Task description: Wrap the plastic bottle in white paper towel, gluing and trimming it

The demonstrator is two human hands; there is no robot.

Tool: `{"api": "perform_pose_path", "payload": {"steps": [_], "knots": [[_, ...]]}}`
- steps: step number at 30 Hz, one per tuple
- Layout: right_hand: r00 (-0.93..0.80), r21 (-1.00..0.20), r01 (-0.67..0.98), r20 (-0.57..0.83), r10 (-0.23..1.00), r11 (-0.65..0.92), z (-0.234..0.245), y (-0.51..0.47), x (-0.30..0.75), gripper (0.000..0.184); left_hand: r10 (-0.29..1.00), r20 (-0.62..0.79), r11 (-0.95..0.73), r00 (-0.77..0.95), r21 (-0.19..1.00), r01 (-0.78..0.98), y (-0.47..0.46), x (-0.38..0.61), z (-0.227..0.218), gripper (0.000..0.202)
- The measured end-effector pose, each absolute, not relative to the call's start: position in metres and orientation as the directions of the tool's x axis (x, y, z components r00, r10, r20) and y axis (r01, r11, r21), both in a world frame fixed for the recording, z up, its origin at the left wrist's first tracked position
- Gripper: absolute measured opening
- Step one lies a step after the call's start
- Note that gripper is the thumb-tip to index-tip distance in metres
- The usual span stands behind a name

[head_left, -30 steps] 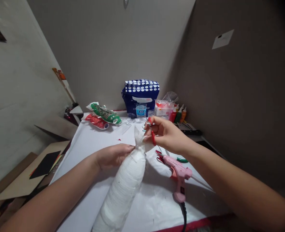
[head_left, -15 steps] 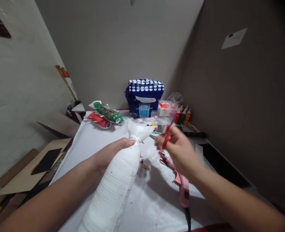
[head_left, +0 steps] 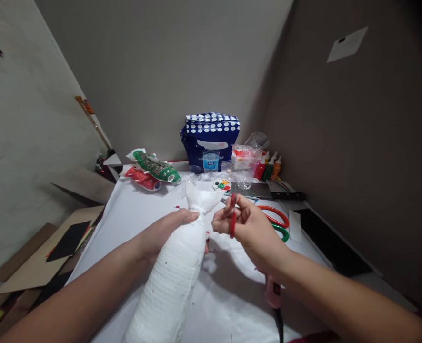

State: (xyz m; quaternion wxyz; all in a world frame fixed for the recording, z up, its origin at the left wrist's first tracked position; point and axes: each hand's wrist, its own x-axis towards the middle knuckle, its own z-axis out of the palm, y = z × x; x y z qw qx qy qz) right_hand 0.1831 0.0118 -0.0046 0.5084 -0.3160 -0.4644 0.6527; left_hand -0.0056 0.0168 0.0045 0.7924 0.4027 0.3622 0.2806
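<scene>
A long white paper-wrapped shape [head_left: 171,281] lies on the white table sheet [head_left: 135,209], pinched to a neck with a flared tail [head_left: 202,195] at its far end. My left hand [head_left: 164,231] is wrapped round it just below the neck. My right hand [head_left: 248,226] hovers to the right of the tail, fingers closed on a small red-handled tool [head_left: 232,220] that stands roughly upright. A pink glue gun [head_left: 273,297] lies mostly hidden under my right forearm.
Red and green scissors [head_left: 277,221] lie right of my hand. At the back stand a blue dotted bag [head_left: 210,136], a small water bottle [head_left: 210,163], paint bottles [head_left: 268,167] and green and red fish-shaped crafts [head_left: 152,171]. Cardboard [head_left: 39,257] lies left of the table.
My right hand has drawn back from the tail's neck and swung to the right with the red tool. My left hand has lifted the white shape's tail end a little.
</scene>
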Motion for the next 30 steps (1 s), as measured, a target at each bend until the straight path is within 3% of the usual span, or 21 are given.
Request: {"api": "perform_pose_path", "payload": {"steps": [6, 8, 13, 16, 19, 20, 22, 24, 26, 30], "knots": [[0.01, -0.933, -0.306, 0.196, 0.981, 0.19, 0.01, 0.037, 0.23, 0.04, 0.755, -0.428, 0.548, 0.497, 0.828, -0.118, 0.022, -0.013, 0.015, 0.035], [0.183, -0.915, -0.234, 0.291, 0.939, 0.329, 0.017, 0.052, 0.257, 0.039, 0.761, -0.422, 0.543, 0.492, 0.83, -0.129, 0.023, -0.015, 0.017, 0.036], [0.42, -0.888, 0.022, 0.425, 0.802, 0.459, 0.022, 0.079, 0.314, 0.036, 0.761, -0.337, 0.538, 0.554, 0.805, -0.251, 0.025, -0.019, 0.013, 0.04], [0.313, -0.884, 0.246, 0.46, 0.831, 0.396, 0.014, 0.067, 0.314, 0.018, 0.707, -0.345, 0.583, 0.617, 0.778, -0.233, 0.024, -0.021, 0.011, 0.05], [0.072, -0.831, 0.432, 0.42, 0.905, 0.351, 0.003, 0.035, 0.288, 0.016, 0.633, -0.411, 0.652, 0.656, 0.741, -0.164, 0.023, -0.019, 0.012, 0.055], [0.005, -0.774, 0.516, 0.43, 0.903, 0.366, 0.0, 0.023, 0.276, 0.017, 0.62, -0.427, 0.664, 0.658, 0.733, -0.15, 0.022, -0.017, 0.014, 0.055], [-0.245, -0.346, 0.812, 0.528, 0.813, 0.469, -0.004, 0.004, 0.255, 0.01, 0.615, -0.447, 0.673, 0.649, 0.727, -0.138, 0.019, -0.012, 0.017, 0.054], [-0.428, -0.035, 0.857, 0.505, 0.749, 0.514, -0.004, -0.006, 0.239, 0.012, 0.627, -0.465, 0.675, 0.625, 0.725, -0.138, 0.017, -0.008, 0.019, 0.052], [-0.505, 0.094, 0.845, 0.467, 0.726, 0.527, -0.002, -0.009, 0.23, 0.013, 0.629, -0.478, 0.681, 0.614, 0.72, -0.137, 0.014, -0.005, 0.021, 0.05], [-0.543, 0.173, 0.831, 0.458, 0.705, 0.528, 0.002, -0.008, 0.222, 0.01, 0.618, -0.474, 0.701, 0.627, 0.693, -0.168, 0.012, -0.004, 0.021, 0.045]]}}
